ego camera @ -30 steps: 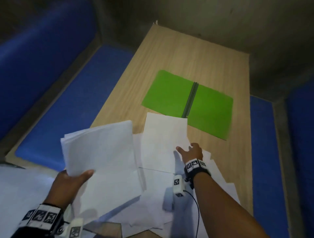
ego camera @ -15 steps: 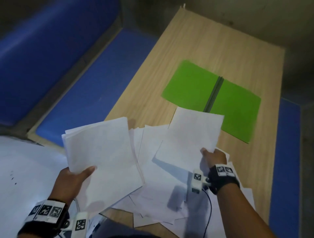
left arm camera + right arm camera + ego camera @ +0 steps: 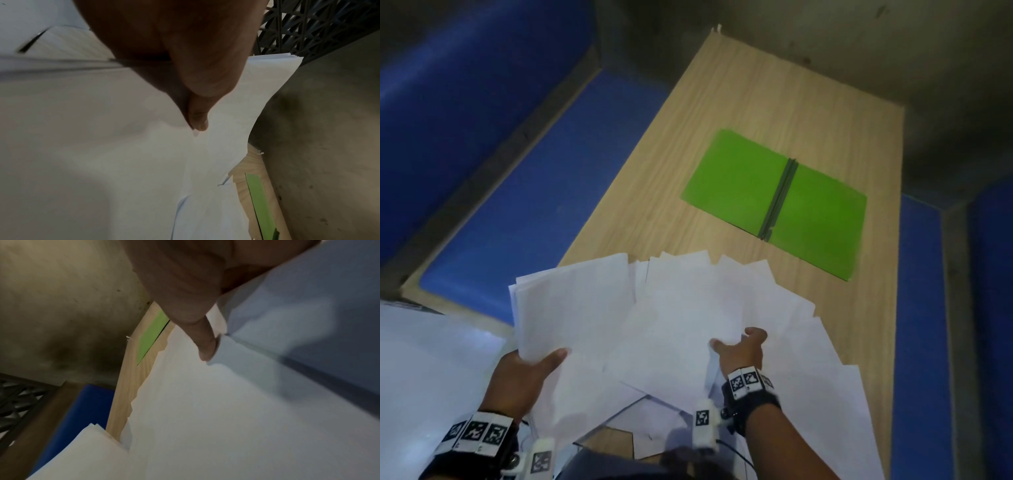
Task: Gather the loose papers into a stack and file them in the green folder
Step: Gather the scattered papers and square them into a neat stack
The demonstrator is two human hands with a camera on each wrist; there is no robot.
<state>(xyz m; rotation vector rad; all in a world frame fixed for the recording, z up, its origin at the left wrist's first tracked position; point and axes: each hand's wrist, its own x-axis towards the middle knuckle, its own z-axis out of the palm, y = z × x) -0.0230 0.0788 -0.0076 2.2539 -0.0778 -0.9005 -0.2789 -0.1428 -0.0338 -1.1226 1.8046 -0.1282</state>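
My left hand (image 3: 530, 370) grips a lifted stack of white papers (image 3: 575, 308) by its near edge, thumb on top (image 3: 197, 120). To its right, my right hand (image 3: 739, 346) pinches a single white sheet (image 3: 681, 329) at its near right corner, thumb on top (image 3: 205, 345), and holds it raised beside the stack. Several loose papers (image 3: 822, 383) lie spread beneath on the near part of the wooden table (image 3: 756, 96). The green folder (image 3: 774, 202) lies open and flat farther back, right of centre, with a dark spine down its middle.
Blue cushioned benches run along the left (image 3: 517, 192) and right (image 3: 921, 308) sides of the table. A grey wall (image 3: 859, 41) stands behind the table's far end. A large white surface (image 3: 424, 370) fills the lower left.
My right hand picked a sheet up off the spread and carried it left and nearer, toward the stack in my left hand. The folder is now uncovered.
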